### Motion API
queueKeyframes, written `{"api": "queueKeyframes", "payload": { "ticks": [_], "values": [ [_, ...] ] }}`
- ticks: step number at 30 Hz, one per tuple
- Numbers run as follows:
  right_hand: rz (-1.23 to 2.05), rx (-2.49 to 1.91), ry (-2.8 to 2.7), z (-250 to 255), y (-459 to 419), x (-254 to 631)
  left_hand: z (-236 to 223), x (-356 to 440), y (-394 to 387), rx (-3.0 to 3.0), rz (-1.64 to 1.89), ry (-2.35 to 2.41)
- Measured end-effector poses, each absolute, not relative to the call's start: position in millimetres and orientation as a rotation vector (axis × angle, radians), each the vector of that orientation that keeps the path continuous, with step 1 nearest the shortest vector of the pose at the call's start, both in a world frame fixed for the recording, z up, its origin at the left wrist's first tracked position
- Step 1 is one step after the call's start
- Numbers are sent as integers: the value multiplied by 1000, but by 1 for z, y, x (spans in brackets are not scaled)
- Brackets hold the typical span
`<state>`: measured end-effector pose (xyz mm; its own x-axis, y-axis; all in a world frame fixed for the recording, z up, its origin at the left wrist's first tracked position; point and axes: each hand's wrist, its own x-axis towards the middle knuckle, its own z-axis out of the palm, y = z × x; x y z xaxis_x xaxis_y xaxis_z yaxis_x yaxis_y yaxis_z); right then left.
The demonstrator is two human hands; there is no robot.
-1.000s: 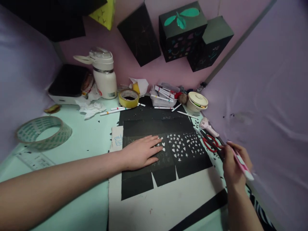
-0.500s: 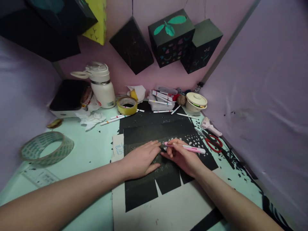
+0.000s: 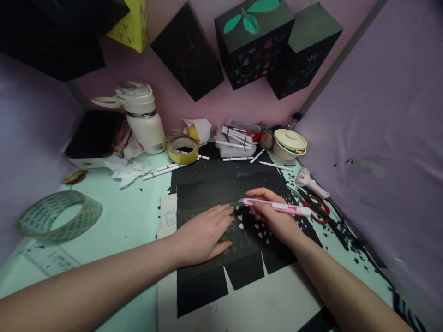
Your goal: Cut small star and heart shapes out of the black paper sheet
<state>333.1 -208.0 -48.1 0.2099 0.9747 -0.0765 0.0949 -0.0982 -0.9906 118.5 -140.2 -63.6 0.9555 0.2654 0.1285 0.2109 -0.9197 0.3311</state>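
Observation:
A black paper sheet (image 3: 221,182) with small cut-out hearts and stars lies flat on the table. My left hand (image 3: 204,233) lies flat on it, fingers stretched out, pressing it down. My right hand (image 3: 273,216) is closed round a pink and white craft knife (image 3: 277,207), held nearly level with its tip pointing left, just above the cut-outs and close to my left fingertips.
Red scissors (image 3: 316,207) and a pink tool (image 3: 311,182) lie to the right. Behind are a yellow tape roll (image 3: 183,150), markers (image 3: 166,168), a pen box (image 3: 235,140), a lidded bowl (image 3: 290,144) and a white flask (image 3: 143,117). A large clear tape roll (image 3: 58,216) lies left. Black paper boxes (image 3: 254,41) hang on the wall.
My right hand came from the table's right edge with the knife to the middle of the black sheet. My left hand stayed flat on the paper.

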Motion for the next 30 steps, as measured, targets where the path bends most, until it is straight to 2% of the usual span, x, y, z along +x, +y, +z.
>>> {"api": "queueKeyframes", "payload": {
  "ticks": [8,12,17,21,25,30],
  "values": [
    [955,-1473,-1399,-48,-217,338,-64,120,-139,2819,239,383],
    [789,-1549,-1393,-49,-218,325,-66,120,-138,2841,255,374],
    [601,-1541,-1491,-52,-222,320,-66,119,-144,2968,475,385],
    [749,-1581,-1364,-57,-222,323,-64,118,-156,3078,760,405],
    [959,-1588,-1156,-58,-220,323,-67,119,-163,3095,818,338],
    [878,-1648,-1200,-55,-220,319,-76,120,-167,3097,778,389]
  ]
}}
